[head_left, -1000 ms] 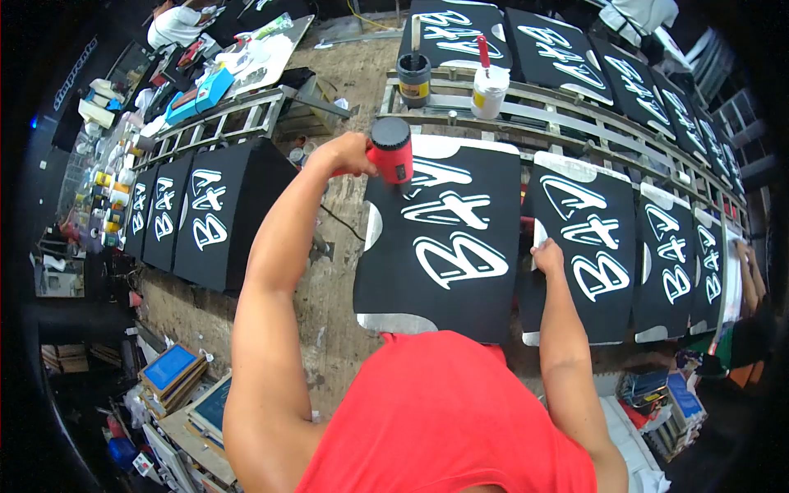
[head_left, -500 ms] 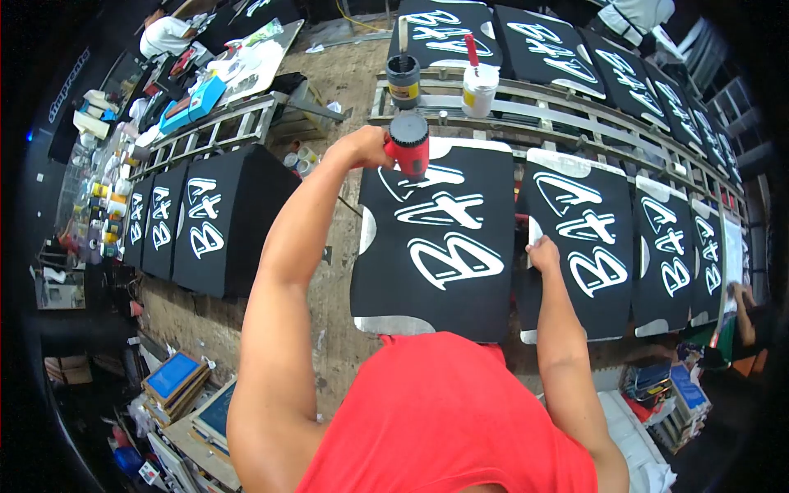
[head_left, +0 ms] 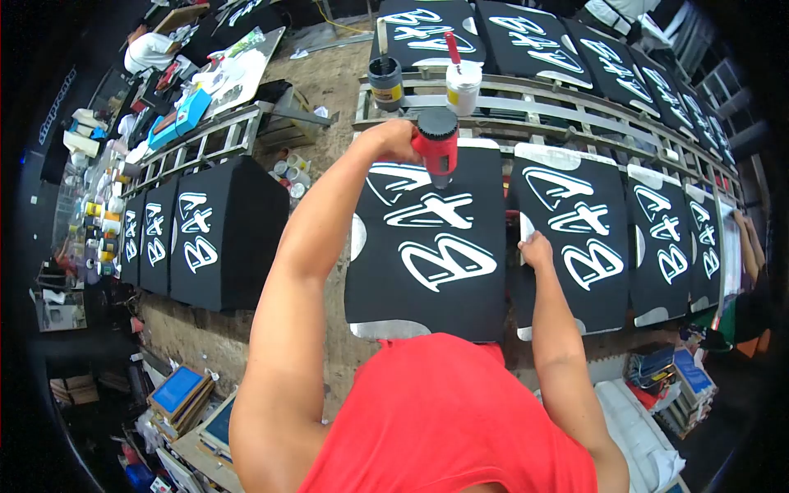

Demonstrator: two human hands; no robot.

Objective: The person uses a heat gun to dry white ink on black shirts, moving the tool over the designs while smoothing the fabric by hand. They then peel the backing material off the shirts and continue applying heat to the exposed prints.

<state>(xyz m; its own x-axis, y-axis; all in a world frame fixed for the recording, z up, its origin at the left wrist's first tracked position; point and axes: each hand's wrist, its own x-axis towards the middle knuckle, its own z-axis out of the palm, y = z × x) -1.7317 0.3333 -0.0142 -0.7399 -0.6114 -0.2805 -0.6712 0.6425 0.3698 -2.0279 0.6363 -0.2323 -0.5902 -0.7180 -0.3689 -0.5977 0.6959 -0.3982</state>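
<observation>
My left hand (head_left: 396, 140) is closed round the handle of a red heat gun (head_left: 439, 151) with a black rear end. Its nozzle points down over the printed letters of a black fabric panel (head_left: 374, 271), laid on a board in front of me. White outlined letters reading "BAY" run across that panel. My right hand (head_left: 536, 249) is closed on the left edge of the neighbouring black panel (head_left: 567, 304), by a pale patch on its border. How its fingers wrap under the edge is partly hidden.
Beyond the panels, a dark tub (head_left: 385, 85) and a white tub (head_left: 463, 89) with a red-handled tool stand on a metal rail frame (head_left: 567, 115). More printed panels (head_left: 201, 238) line the left. Framed screens (head_left: 177, 390) lean at lower left. Other people work at the edges.
The heat gun has moved right and towards me, from the panel's far letters to nearer its middle. My right hand keeps its place at the panel edge. The view has shifted slightly.
</observation>
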